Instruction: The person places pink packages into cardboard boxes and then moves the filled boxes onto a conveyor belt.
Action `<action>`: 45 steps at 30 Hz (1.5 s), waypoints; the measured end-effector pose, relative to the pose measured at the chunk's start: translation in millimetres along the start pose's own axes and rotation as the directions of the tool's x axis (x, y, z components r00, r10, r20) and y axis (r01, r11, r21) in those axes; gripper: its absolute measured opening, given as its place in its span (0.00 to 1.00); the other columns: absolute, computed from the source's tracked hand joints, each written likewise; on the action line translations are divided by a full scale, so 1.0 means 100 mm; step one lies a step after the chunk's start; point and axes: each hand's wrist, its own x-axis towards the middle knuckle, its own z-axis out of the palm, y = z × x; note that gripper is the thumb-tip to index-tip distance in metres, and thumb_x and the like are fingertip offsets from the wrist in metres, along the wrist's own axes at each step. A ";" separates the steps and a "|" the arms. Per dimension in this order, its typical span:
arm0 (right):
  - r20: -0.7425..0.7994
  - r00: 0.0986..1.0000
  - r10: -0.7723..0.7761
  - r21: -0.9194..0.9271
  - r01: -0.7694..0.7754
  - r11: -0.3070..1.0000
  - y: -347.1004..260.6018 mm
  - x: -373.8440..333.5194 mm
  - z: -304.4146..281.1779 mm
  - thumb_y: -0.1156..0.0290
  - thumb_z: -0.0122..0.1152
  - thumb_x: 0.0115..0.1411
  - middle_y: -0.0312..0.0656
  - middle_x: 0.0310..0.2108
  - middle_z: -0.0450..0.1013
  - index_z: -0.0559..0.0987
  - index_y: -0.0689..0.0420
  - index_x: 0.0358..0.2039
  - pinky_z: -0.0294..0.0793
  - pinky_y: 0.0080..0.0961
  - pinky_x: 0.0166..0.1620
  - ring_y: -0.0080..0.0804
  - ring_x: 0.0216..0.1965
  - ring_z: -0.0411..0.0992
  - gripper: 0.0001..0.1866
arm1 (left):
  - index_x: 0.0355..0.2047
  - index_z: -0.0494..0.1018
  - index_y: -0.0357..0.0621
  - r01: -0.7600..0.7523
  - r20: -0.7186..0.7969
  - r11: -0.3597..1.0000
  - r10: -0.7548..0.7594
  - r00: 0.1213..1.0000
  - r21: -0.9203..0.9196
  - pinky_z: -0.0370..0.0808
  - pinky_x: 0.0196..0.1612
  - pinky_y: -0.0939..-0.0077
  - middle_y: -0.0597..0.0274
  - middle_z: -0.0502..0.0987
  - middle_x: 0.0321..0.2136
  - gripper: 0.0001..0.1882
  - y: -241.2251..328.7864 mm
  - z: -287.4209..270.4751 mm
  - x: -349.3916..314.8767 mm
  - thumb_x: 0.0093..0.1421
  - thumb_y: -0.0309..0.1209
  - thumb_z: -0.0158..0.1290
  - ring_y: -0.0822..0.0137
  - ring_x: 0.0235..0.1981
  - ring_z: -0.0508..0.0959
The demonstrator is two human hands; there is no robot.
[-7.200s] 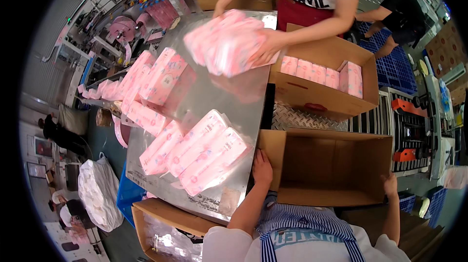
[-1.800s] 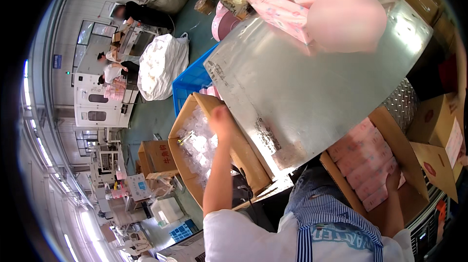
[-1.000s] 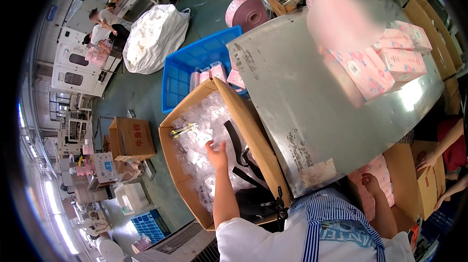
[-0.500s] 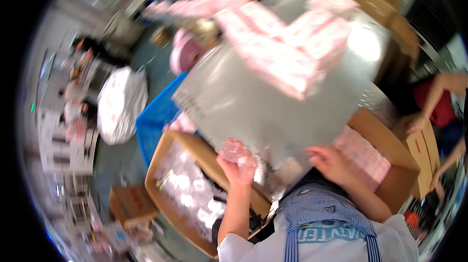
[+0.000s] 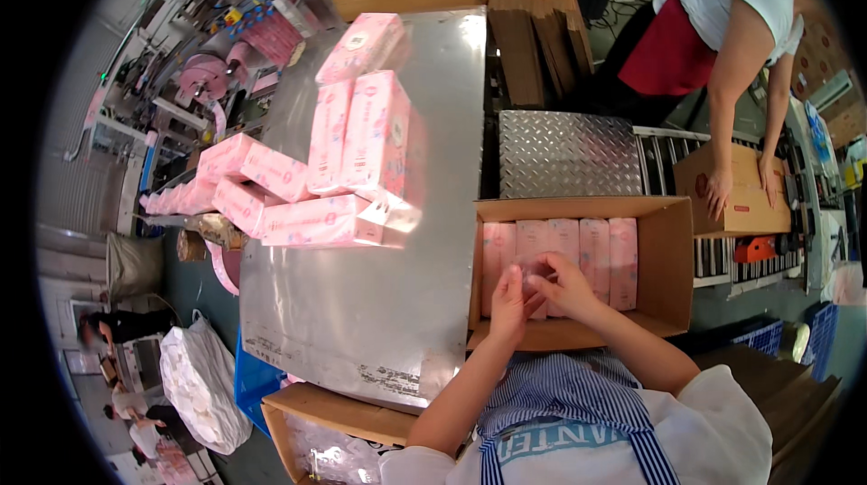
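Observation:
Above an open cardboard box [image 5: 664, 255], my two hands meet around a small clear plastic piece [image 5: 531, 268] whose exact kind I cannot make out. My left hand [image 5: 509, 306] grips it from the left with the thumb up. On the other side, the fingers of my right hand [image 5: 565, 286] are closed on it too. Beneath them, a row of pink soft packs [image 5: 623, 255] stands upright in the box. A second carton [image 5: 293, 440], at my lower left, holds many similar clear plastic pieces [image 5: 339, 458].
Left of the box lies a metal table [image 5: 361, 304] bearing several pink packs [image 5: 316, 221]. A treadplate surface [image 5: 564, 155] and roller conveyor lie beyond the box. At right, a co-worker [image 5: 736, 15] presses on a closed carton [image 5: 736, 187]. Flattened cardboard [image 5: 533, 24] stands behind.
My view has swung right. My left hand has carried the clear plastic from beside the lower-left carton to above the box of packs, and my right hand has joined it there.

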 end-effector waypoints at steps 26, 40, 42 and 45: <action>0.829 0.547 -0.115 -0.481 0.803 0.353 -1.53 1.51 2.89 0.43 0.66 0.40 0.61 0.51 0.62 0.54 0.53 0.63 0.60 0.44 0.55 0.55 0.52 0.63 0.53 | 0.51 0.67 0.38 0.453 -0.201 0.048 0.934 0.296 0.890 0.65 0.54 0.55 0.39 0.61 0.54 0.30 1.26 -3.17 -1.42 0.52 0.42 0.58 0.41 0.53 0.65; 0.872 0.349 -0.345 -0.280 0.931 0.233 -1.88 1.51 3.47 0.55 0.64 0.46 0.50 0.49 0.61 0.63 0.51 0.58 0.74 0.37 0.42 0.45 0.52 0.60 0.38 | 0.64 0.37 0.43 -0.474 -0.551 0.868 0.471 0.689 0.148 0.74 0.28 0.78 0.50 0.63 0.51 0.46 1.31 -2.70 -1.16 0.57 0.33 0.57 0.67 0.38 0.74; 0.974 0.096 -0.208 -0.024 0.947 0.322 -1.96 1.45 3.41 0.55 0.63 0.47 0.51 0.49 0.62 0.63 0.51 0.58 0.73 0.38 0.44 0.44 0.52 0.61 0.37 | 0.64 0.41 0.44 -0.531 -0.558 0.817 0.554 0.618 0.223 0.75 0.29 0.79 0.56 0.68 0.47 0.41 1.19 -2.80 -1.20 0.59 0.33 0.55 0.69 0.37 0.74; 0.700 0.413 -0.583 -0.337 0.910 0.241 -1.97 2.03 4.02 0.54 0.63 0.48 0.52 0.50 0.63 0.63 0.51 0.58 0.68 0.42 0.50 0.49 0.51 0.64 0.37 | 0.64 0.42 0.45 -0.410 -0.610 0.900 0.408 0.680 0.145 0.76 0.31 0.77 0.57 0.67 0.48 0.40 1.30 -2.66 -1.30 0.60 0.35 0.54 0.70 0.38 0.74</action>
